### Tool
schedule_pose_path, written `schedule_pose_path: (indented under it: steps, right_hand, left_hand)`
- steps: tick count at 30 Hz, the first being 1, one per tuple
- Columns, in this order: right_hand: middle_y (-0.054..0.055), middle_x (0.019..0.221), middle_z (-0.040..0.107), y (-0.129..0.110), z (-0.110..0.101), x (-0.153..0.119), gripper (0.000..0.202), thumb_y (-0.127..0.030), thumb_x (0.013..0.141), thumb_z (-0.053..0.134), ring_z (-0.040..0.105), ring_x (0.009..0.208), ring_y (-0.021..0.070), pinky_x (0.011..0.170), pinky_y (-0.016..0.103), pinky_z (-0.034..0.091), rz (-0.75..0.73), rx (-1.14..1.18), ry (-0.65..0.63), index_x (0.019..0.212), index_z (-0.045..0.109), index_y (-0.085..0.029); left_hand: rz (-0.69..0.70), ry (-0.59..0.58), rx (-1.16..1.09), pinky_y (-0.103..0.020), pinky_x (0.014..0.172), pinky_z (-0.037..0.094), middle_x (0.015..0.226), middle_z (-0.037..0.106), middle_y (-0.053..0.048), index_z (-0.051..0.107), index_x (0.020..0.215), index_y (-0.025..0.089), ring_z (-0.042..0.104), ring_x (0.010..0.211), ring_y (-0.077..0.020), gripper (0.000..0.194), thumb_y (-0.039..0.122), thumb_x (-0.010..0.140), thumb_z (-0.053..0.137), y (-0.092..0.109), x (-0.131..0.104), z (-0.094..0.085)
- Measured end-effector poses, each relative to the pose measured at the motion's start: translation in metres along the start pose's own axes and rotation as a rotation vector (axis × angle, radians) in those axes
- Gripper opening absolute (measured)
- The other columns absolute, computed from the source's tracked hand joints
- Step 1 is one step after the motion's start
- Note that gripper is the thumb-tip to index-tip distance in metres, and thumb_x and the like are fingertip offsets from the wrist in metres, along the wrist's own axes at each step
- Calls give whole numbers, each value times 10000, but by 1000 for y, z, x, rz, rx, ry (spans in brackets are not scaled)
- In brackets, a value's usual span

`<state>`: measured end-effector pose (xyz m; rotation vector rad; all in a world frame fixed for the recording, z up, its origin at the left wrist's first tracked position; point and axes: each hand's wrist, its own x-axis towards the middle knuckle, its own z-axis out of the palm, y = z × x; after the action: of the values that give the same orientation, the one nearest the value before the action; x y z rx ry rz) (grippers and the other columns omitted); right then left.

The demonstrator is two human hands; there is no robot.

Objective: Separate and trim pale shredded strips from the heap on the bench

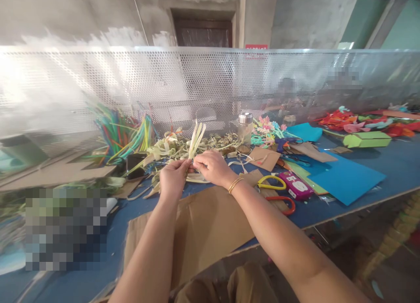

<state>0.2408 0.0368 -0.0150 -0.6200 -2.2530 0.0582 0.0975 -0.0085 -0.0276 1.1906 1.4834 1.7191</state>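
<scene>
A small fan of pale, cream-green strips, like dried husk, (197,140) stands upright between my hands. My left hand (173,177) is closed, pinching the bundle at its lower end between thumb and fingertips. From the other side my right hand (212,166) is closed at the same spot, its fingers curled against the base of the strips; the exact grip is partly hidden. Below my hands lies a flat brown cardboard sheet (213,224). Just behind them spreads a heap of dried, curled plant strips (167,146).
Colourful pipe cleaners (123,134) stand at the back left, near a cardboard piece (55,167). To the right are yellow-and-orange-handled scissors (273,182), a magenta box (295,186), blue sheets (348,176), a glass jar (245,128) and a green paper box (366,139). A perforated metal screen (131,75) runs behind.
</scene>
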Motion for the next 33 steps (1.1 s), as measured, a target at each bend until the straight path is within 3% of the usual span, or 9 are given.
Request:
schedule_pose_path:
  steps: [4, 9, 16, 18, 21, 25, 29, 33]
  right_hand:
    - [-10, 595, 526, -1, 4, -1, 227, -212, 886, 488, 421, 610, 126, 648, 262, 266, 25, 34, -124, 685, 589, -183]
    - [-21, 629, 548, -2, 5, -2, 211, -184, 858, 509, 453, 626, 104, 624, 226, 286, 50, 297, -250, 662, 585, -167]
    - [6, 763, 592, 13, -6, -1, 215, -229, 878, 484, 530, 739, 119, 729, 235, 383, 250, 635, -102, 695, 574, -162]
    - [-10, 685, 576, 18, -6, -1, 235, -251, 907, 432, 528, 670, 113, 703, 237, 398, 353, 741, -90, 718, 547, -173]
    - [-46, 578, 497, 21, -5, -2, 239, -298, 916, 429, 459, 546, 101, 613, 227, 376, 454, 695, -52, 751, 560, -185]
    - [-20, 680, 568, 23, -5, -2, 252, -328, 896, 488, 484, 637, 105, 639, 226, 365, 364, 564, 2, 772, 643, -172]
    - [15, 804, 660, 24, -10, 0, 245, -314, 883, 514, 556, 739, 116, 698, 232, 393, 259, 627, -90, 792, 680, -159]
    - [13, 717, 661, 36, -25, -3, 222, -330, 822, 597, 543, 667, 108, 638, 224, 385, 330, 561, -125, 756, 699, -143]
  left_hand:
    - [34, 71, 181, -238, 532, 423, 617, 680, -29, 731, 796, 133, 582, 565, -151, 236, 339, 710, 654, 5, -2, -2]
    - [115, 97, 504, -259, 594, 424, 637, 697, -35, 738, 800, 159, 624, 652, -196, 247, 363, 748, 609, 7, -1, -8]
    - [217, -124, 701, -257, 591, 380, 691, 710, -31, 726, 752, 206, 607, 640, -190, 279, 415, 799, 548, 3, 2, -14]
    - [235, -183, 725, -255, 590, 374, 695, 711, -33, 723, 735, 215, 606, 646, -193, 269, 402, 803, 542, 5, 0, -13]
    - [300, -272, 758, -254, 596, 372, 697, 708, -38, 726, 720, 221, 602, 650, -198, 245, 360, 801, 542, 10, -4, -9]
    - [342, -345, 789, -256, 600, 370, 716, 709, -63, 749, 765, 228, 608, 662, -208, 194, 289, 771, 565, 14, -9, -3]
    - [343, -340, 734, -257, 625, 384, 705, 701, -91, 734, 671, 224, 614, 722, -231, 124, 240, 713, 619, 14, -11, 1]
    - [275, -349, 547, -263, 655, 419, 755, 706, -94, 727, 645, 227, 608, 781, -251, 57, 228, 650, 671, 13, -11, -1]
